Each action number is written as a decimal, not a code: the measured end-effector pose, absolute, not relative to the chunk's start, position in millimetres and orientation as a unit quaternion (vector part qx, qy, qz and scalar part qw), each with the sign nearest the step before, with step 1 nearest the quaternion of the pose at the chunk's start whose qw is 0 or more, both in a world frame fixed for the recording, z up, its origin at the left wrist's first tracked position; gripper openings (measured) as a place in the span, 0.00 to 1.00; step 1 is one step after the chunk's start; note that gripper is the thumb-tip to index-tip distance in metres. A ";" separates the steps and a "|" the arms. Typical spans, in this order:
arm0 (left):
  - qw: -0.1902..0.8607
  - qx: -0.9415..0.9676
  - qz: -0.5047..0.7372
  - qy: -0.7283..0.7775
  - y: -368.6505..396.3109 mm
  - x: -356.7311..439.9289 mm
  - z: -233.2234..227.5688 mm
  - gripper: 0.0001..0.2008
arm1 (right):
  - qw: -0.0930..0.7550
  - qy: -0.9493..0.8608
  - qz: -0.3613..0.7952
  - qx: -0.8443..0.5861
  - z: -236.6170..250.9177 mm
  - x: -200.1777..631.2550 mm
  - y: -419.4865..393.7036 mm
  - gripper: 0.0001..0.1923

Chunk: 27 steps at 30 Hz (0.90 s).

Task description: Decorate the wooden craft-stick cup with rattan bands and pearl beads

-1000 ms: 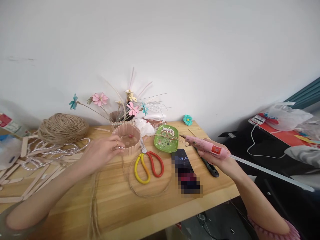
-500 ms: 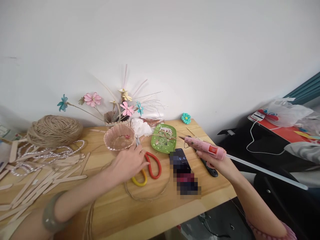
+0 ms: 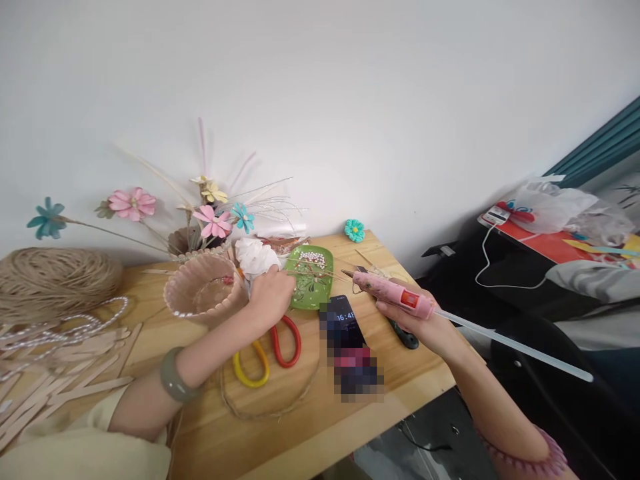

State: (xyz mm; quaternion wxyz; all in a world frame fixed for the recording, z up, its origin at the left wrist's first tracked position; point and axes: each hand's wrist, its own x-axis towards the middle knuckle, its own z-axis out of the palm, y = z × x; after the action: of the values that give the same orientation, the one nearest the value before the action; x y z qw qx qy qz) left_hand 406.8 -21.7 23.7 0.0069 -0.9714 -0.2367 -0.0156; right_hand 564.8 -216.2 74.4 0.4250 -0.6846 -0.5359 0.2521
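Note:
In my right hand [image 3: 435,327] is a pink hot glue gun [image 3: 387,291], its nozzle pointing left and a long clear glue stick sticking out behind. My left hand [image 3: 273,295] is closed at the left edge of a green tray [image 3: 320,299]. Thin straw-coloured strands [image 3: 320,272] run over the tray from near its fingertips; whether the fingers grip them I cannot tell. White beads [image 3: 314,259] lie in the tray. Below the left hand are scissors with one red and one yellow handle [image 3: 287,343], their blades partly hidden. A pink scalloped bowl [image 3: 183,293] stands to its left.
Artificial flowers [image 3: 133,202] rise behind the bowl. Twine [image 3: 55,280], bead strings [image 3: 65,330] and wooden craft sticks [image 3: 75,380] cover the left side. A phone [image 3: 345,327] lies centrally, near a black-handled tool [image 3: 403,335]. A teal flower [image 3: 355,230] sits by the wall.
My left hand has moved from beside the bowl and scissors to the tray's left edge. The view has swung right. My right hand still holds the glue gun.

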 end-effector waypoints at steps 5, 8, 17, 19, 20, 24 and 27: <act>-0.022 -0.966 -0.023 -0.258 -20.5 410.2 20.6 0.12 | 0.442 -0.533 0.265 -0.671 67.5 573.6 -224.6 0.20; -0.045 -0.958 -0.048 -0.279 -22.2 410.7 20.0 0.11 | 0.452 -0.529 0.252 -0.672 65.9 575.2 -227.4 0.20; -0.101 -0.953 -0.071 -0.275 -10.1 407.9 19.4 0.12 | 0.445 -0.538 0.234 -0.677 71.8 569.4 -229.2 0.19; -0.110 -0.956 -0.066 -0.264 -7.8 410.1 19.0 0.11 | 0.450 -0.533 0.233 -0.677 71.7 569.3 -229.3 0.19; -0.110 -0.957 -0.063 -0.260 -7.1 412.7 19.3 0.11 | 0.456 -0.530 0.231 -0.676 71.6 569.4 -229.2 0.19; -0.094 -0.958 -0.051 -0.267 -2.2 436.2 23.7 0.09 | 0.469 -0.522 0.233 -0.674 71.9 569.1 -227.1 0.18; -0.085 -0.955 -0.037 -0.282 4.8 463.7 25.6 0.11 | 0.478 -0.519 0.235 -0.668 71.7 569.1 -224.2 0.18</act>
State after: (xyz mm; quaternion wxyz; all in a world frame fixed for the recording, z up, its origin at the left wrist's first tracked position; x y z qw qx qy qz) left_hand 463.7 4.8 25.6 -0.0852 -0.9548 -0.2823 -0.0372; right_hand 569.1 -224.2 71.7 0.4779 -0.6685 -0.5191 0.2351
